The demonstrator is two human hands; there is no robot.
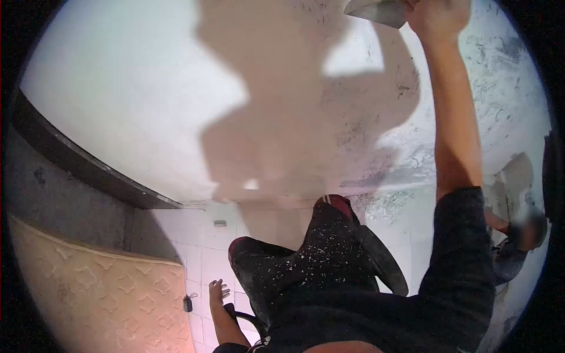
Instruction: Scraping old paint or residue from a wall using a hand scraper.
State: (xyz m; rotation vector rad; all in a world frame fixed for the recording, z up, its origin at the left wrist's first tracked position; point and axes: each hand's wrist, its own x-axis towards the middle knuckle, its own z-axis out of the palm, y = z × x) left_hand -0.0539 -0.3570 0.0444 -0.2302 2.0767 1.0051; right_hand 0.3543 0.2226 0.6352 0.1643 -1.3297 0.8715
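Note:
My right hand is raised at the top right, gripping a broad metal scraper or putty knife. Its blade lies at or close to the white wall; I cannot tell whether the edge touches. Around the blade the wall surface is marked with dark scuffs and rough patches. A large shadow of my body and arm falls across the middle of the wall. Low at my left side hangs my left hand, its fingers apart and holding nothing. White specks dot my dark trousers.
A patterned mattress leans at lower left, before a dark doorway or recess. Beside it lies a small black object on the white tiled floor. A small grey piece sits near the wall. Another person is at far right.

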